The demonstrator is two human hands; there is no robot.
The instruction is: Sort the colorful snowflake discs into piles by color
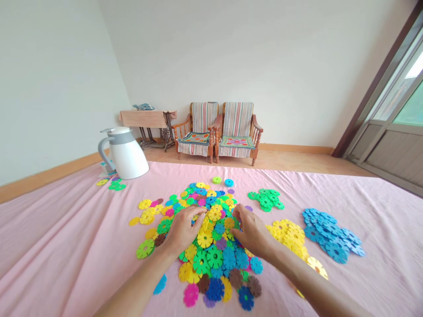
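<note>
The left hand [183, 228] and right hand [254, 232] are curling their fingers over mixed notched discs [228, 259]; I can't tell if they're pinching any. Right of the fingers, yellow discs [290, 233], then blue discs [330, 236], are lying heaped; well left, a white jug [128, 155] is standing.

Bright, even daylight, pale glare at the door glass [416, 67], soft shadows, wide-angle stretch toward the edges

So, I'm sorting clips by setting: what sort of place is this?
Probably a living room: two wooden armchairs, a cloth-draped side table, and a white jug standing on a pink cloth.
</note>
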